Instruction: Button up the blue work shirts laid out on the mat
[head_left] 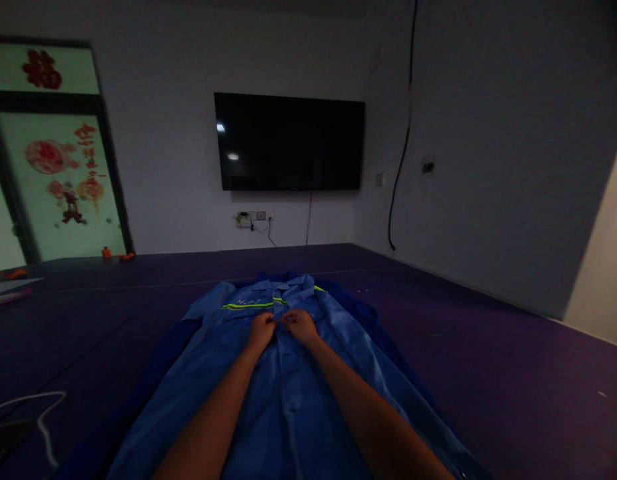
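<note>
A blue work shirt [293,393] with yellow-green stripes across the chest lies spread on the purple floor, its collar pointing away from me. Darker blue cloth [356,303] shows beneath it on both sides. Both my hands are at the front placket, just below the stripes. My left hand [262,331] pinches the placket edge from the left. Close beside it, my right hand [300,325] has its fingers closed on the placket from the right. Whatever button lies between the fingertips is too small and dark to make out.
A white cable [43,423] lies on the floor at the lower left. Farther back are a pink-edged flat object [9,297] and small orange items [126,257] near the glass door [63,180]. A television [291,143] hangs on the wall; a black cable [401,157] dangles right.
</note>
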